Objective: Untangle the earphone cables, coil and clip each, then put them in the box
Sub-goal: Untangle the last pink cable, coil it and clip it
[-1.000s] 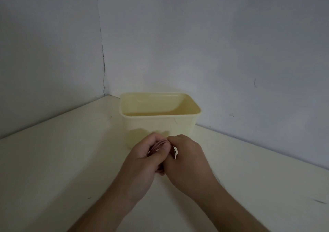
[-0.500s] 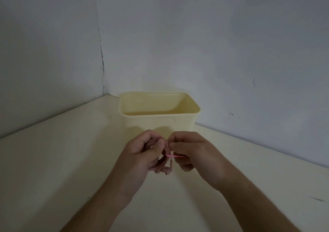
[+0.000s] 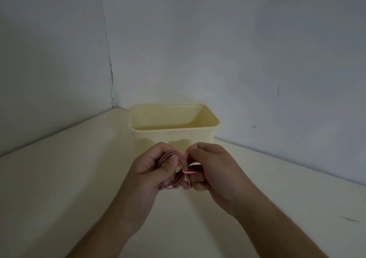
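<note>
Low centre of frame: both hands meet just in front of the box (image 3: 174, 136), above the table (image 3: 59, 178).

Left hand (image 3: 152, 170) grips the coil (image 3: 179, 158) of pink cable, thumb pressed over the near side and fingers curled behind. This likely keeps the loops stacked so they cannot spring apart.

Right hand (image 3: 210, 168) is curled at the coil's right edge. Forefinger and thumb pinch one end of a thin pink tie (image 3: 190, 172) near the coil's top; a taut strand of it runs sideways from the coil into the lower fingers. Looks like the tie is being drawn round the bundle to bind it. Whether it is fastened yet, cannot tell.

Earbuds and plug: small pale bits show at the coil's underside, too small to name.

Box sits centre frame, in the wall corner, open top facing up, interior partly visible and showing no contents. Placed close behind the hands, so the drop-in should be short.

Judgement: clipping step in hand, boxing not yet done.
</note>
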